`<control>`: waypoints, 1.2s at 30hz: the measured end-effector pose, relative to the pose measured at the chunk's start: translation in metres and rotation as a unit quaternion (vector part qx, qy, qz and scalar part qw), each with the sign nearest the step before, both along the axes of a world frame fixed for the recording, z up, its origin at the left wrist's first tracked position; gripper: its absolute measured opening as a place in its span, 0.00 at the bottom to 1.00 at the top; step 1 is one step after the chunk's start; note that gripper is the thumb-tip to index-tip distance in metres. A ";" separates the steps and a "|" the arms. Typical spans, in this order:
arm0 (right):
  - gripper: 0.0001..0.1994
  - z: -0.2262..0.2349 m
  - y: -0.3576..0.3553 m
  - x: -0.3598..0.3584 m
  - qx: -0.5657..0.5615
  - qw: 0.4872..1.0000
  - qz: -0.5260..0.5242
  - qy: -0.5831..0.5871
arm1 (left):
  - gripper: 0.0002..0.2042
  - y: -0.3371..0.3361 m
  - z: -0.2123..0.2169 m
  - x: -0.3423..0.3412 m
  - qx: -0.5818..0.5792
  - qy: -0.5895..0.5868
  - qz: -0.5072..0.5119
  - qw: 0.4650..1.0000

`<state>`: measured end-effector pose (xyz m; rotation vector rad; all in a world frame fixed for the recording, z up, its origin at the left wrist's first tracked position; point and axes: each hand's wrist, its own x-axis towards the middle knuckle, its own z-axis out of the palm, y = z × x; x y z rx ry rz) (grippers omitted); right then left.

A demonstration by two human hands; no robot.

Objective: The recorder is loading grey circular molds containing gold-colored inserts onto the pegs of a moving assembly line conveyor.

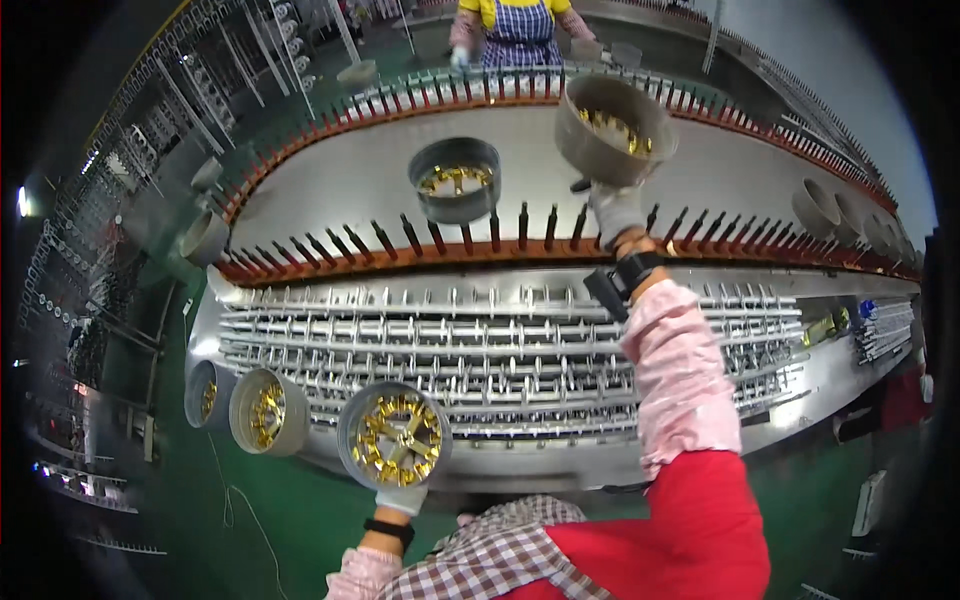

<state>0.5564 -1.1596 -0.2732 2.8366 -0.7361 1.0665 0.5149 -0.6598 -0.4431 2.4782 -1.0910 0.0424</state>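
Observation:
My left hand [402, 498], in a white glove, grips the lower rim of a round grey tub [346, 436] near the table's front edge. Gold-coloured metallic pieces [404, 440] are arranged in a ring inside it. Stretched far forward, my gloved right hand [617, 210] holds a beige-grey round tub [596, 160] up above the metal tabletop, tilted, with more gold pieces [618, 130] inside. My fingers are partly hidden by both tubs. A darker grey tub [458, 208], also with gold pieces, rests on the tabletop left of my right hand.
A row of dark upright pins [382, 238] on an orange-brown rail crosses before the tabletop [330, 180]. Nearer lie several silver racks [500, 350]. Two more tubs [270, 447] stand at the left front; others [815, 208] line the right. Opposite stands a co-worker [522, 30] in a checked apron.

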 end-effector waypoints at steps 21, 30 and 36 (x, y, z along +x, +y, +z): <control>0.17 -0.145 0.274 -0.191 0.055 0.990 0.071 0.113 | 0.16 -0.017 0.014 0.015 0.096 -0.017 -0.035 0.995; 0.19 -0.171 0.281 -0.183 0.078 0.980 0.096 0.158 | 0.16 -0.011 0.010 0.019 0.094 -0.063 -0.048 0.992; 0.20 -0.192 0.256 -0.195 0.125 0.968 0.184 0.120 | 0.18 -0.011 -0.046 0.045 0.181 -0.130 -0.007 0.975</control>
